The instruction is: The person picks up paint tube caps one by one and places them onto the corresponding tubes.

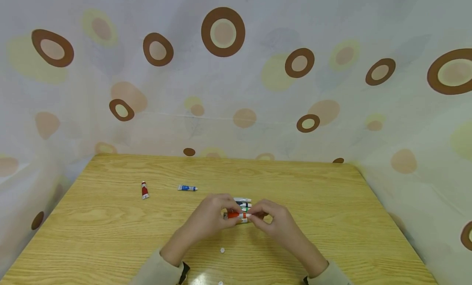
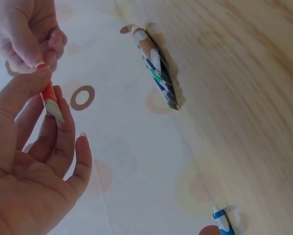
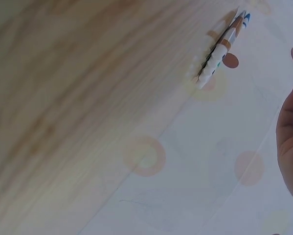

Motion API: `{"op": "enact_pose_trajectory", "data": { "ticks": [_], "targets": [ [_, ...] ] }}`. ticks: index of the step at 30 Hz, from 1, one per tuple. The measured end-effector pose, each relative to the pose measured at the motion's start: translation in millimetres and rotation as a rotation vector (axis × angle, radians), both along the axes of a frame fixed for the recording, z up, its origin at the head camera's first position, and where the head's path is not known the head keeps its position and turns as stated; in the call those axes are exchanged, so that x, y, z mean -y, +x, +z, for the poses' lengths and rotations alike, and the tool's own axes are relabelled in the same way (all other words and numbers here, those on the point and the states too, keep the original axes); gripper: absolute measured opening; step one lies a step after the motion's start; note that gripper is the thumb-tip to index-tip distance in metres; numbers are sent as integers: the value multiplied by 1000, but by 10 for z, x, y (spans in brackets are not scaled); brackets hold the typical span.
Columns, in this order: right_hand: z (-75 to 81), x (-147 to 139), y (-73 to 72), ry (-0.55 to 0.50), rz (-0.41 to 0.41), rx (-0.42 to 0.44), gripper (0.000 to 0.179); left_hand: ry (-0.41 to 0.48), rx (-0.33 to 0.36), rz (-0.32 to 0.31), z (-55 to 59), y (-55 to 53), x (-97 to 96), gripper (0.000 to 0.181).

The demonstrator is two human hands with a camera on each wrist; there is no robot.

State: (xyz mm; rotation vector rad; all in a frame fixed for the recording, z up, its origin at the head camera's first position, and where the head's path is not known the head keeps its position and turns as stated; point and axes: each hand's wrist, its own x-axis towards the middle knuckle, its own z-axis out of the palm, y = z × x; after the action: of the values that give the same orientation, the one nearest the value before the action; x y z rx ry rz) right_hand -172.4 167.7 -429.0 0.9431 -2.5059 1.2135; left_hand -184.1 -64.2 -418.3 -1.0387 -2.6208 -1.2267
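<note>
My left hand (image 1: pixel 210 214) holds an orange-red paint tube (image 1: pixel 233 215) between thumb and fingers. In the left wrist view the tube (image 2: pixel 49 94) is raised off the table, its flat crimped end pointing toward the palm side. The right hand (image 1: pixel 275 221) pinches the capped end of the same tube with thumb and fingertips; the cap is mostly hidden by them. Below the held tube, several paint tubes (image 2: pixel 153 61) lie side by side in a row, among them white, dark, green and ochre ones. Only the edge of the right hand (image 3: pixel 289 129) shows in its own wrist view.
A blue paint tube (image 1: pixel 188 188) lies left of the row, and a dark red tube (image 1: pixel 144 190) farther left. Two small white round pieces, one a cap-like piece (image 1: pixel 222 250), lie near the front of the wooden table (image 1: pixel 313 186). Patterned cloth (image 1: pixel 258 141) hangs behind it.
</note>
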Motion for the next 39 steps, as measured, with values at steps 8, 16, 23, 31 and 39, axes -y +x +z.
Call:
{"op": "enact_pose_trajectory", "data": {
  "ticks": [8,16,23,31,39],
  "targets": [
    [51,-2,8,28,-20,68,6,-10,-9,14,21,13,-1,10],
    [22,-23,-10,38,5,36,7,-13,-10,15,23,3,4,11],
    [12,-66,-6,55,11,21,26,-13,-5,18,30,6,9,12],
    [-5,-106,-22,37,22,-146,27,-29,-5,29,36,8,22,11],
    [-8,-91,-26,4,80,-218,25,-20,-6,2,34,6,22,11]
  ]
}}
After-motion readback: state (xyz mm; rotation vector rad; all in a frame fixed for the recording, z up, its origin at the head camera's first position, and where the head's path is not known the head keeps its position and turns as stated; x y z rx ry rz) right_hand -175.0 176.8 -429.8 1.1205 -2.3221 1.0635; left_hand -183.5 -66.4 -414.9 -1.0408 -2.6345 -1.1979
